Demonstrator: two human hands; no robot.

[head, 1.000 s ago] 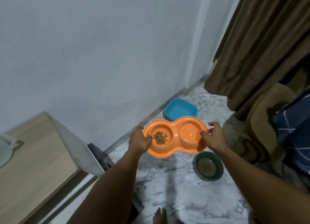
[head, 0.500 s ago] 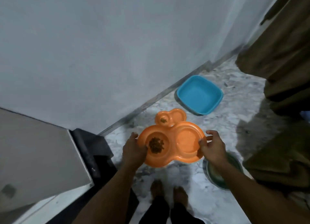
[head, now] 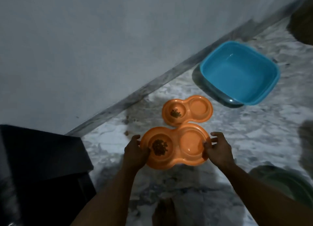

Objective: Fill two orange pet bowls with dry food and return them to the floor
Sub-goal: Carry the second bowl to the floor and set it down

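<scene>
I hold an orange double pet bowl (head: pixel 176 158) low over the marble floor. My left hand (head: pixel 135 151) grips its left rim and my right hand (head: pixel 217 149) grips its right rim. Its left cup holds a small heap of brown dry food (head: pixel 159 147); its right cup is bare. A second orange double bowl (head: pixel 196 107) lies on the floor just beyond it, near the wall, with some dry food (head: pixel 176 113) in its left cup.
A blue square tub (head: pixel 240 73) stands on the floor by the wall at the right. A green round bowl (head: pixel 284 181) sits at the lower right. A dark cabinet (head: pixel 42 166) fills the lower left. My feet (head: pixel 166 212) show below.
The bowl in my hands has come down toward the floor as I bent lower. The second orange bowl on the floor has come fully into view beyond it.
</scene>
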